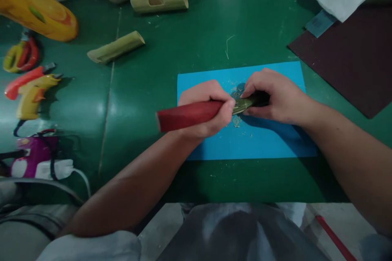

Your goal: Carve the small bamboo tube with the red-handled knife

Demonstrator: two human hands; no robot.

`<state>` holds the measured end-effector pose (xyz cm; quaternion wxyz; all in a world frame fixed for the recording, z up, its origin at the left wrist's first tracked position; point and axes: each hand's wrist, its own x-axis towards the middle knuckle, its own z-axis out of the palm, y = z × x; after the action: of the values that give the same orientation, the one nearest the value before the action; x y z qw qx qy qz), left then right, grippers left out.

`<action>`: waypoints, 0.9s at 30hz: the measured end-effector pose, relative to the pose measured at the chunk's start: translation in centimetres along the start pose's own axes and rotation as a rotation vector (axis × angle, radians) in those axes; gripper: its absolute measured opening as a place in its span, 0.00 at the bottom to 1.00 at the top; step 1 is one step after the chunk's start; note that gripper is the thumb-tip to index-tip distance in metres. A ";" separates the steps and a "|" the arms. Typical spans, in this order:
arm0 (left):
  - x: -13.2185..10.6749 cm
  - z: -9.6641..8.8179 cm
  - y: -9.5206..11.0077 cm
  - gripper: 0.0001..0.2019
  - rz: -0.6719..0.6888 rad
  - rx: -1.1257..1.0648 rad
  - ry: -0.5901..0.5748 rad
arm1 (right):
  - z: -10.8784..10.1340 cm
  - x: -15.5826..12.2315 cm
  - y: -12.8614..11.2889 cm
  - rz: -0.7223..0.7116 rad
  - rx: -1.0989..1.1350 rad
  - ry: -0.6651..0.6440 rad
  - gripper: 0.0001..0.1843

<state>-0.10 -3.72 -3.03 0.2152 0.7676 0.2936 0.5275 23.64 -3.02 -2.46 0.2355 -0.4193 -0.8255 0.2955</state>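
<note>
My left hand [205,91] is closed around the thick red handle [190,115] of a tool, its thumb and fingers near the handle's front end. The tool's working end is hidden by those fingers. My right hand [280,96] pinches a green bamboo piece [243,104] between thumb and fingers. The bamboo's left end meets the fingertips of my left hand. Both hands are above a bright blue sheet [257,142], where small pale shavings [236,121] lie under and around the bamboo.
Across the green table lie a short bamboo tube [118,47] and several notched bamboo tubes [165,3]. At left are scissors [22,55], a yellow glue gun [33,98], a yellow bottle [45,10] and a purple power block [36,153] with cords. A dark brown board [355,57] occupies the right.
</note>
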 end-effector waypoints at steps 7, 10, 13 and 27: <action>0.8 -0.4 0.5 0.03 -0.037 -0.103 -0.203 | 0.1 0.0 -0.1 0.013 -0.001 0.004 0.10; 0.9 -0.5 0.7 0.04 -0.086 -0.055 -0.226 | 0.1 0.0 0.0 0.001 -0.005 0.008 0.10; 0.9 -0.5 0.8 0.04 -0.097 -0.036 -0.231 | 0.1 0.0 0.1 0.003 -0.013 0.006 0.09; 0.7 -0.1 0.4 0.08 0.003 0.037 -0.213 | 0.4 -0.1 1.0 -0.072 0.025 0.038 0.12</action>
<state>0.06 -3.57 -2.24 0.2303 0.8237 0.2772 0.4377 23.98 -2.77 -3.41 0.2670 -0.3916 -0.8317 0.2892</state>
